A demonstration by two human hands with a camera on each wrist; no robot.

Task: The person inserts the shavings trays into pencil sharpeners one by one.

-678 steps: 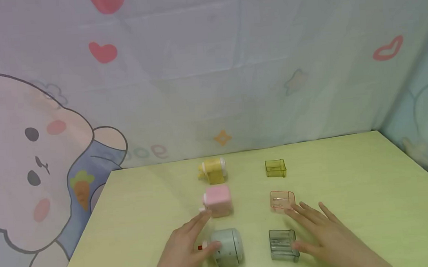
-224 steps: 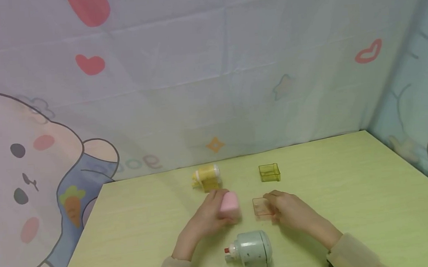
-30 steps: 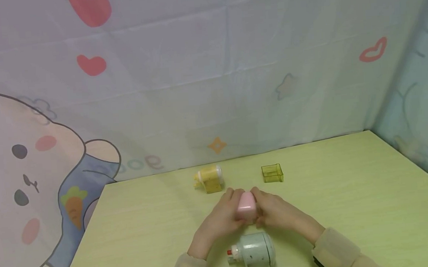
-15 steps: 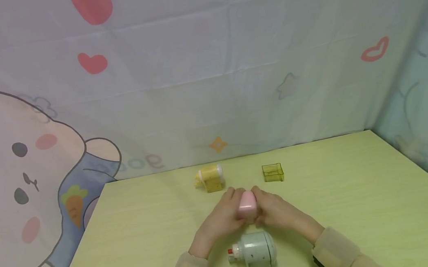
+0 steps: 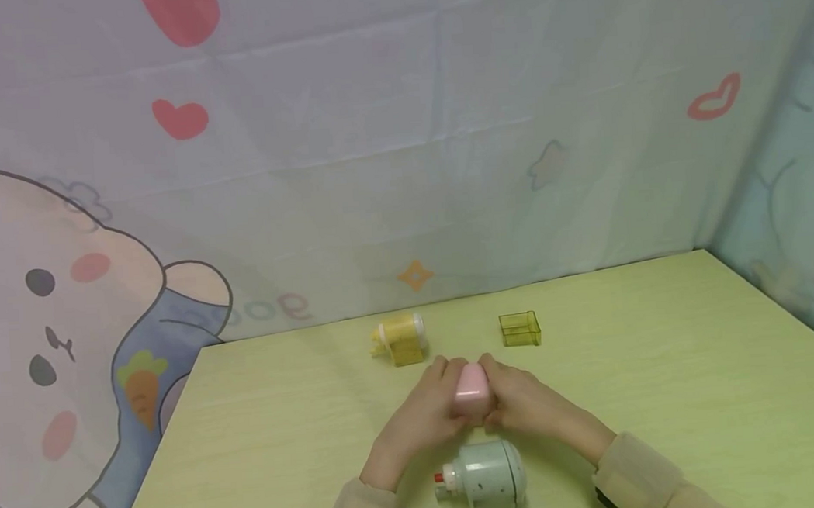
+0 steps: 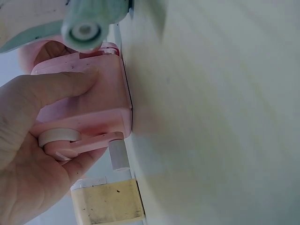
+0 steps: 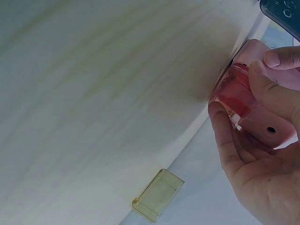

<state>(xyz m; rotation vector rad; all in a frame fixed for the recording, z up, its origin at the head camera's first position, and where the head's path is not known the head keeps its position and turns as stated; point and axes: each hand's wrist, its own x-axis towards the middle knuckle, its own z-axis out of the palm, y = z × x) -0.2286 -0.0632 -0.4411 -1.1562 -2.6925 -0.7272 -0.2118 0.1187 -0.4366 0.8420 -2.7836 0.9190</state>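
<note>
In the head view, my left hand [image 5: 424,412] grips a pink hand-crank pencil sharpener [image 5: 473,386] from its crank side. Its thumb lies on the flat pink casing [image 6: 101,101], and the crank handle with its pale knob [image 6: 119,155] points away from the other hand. From the opposite side my right hand [image 5: 528,406] pinches the sharpener's clear reddish shavings drawer [image 7: 234,93], which sits at the opening low in the casing. Right fingertips curl round the drawer's edge, with the thumb above. Nearer me a grey-green crank sharpener [image 5: 491,478] rests on the table.
A yellow crank sharpener [image 5: 401,338] stands farther back on the pale yellow-green table [image 5: 665,362]. To its right lies a clear yellow drawer [image 5: 520,329]. A printed cloth [image 5: 344,133] hangs behind the table's back edge.
Since the earliest frames, the pink sharpener and its drawer have come together between the hands, and the loose grey drawer has left its spot. Over the last second, the hands hardly move.
</note>
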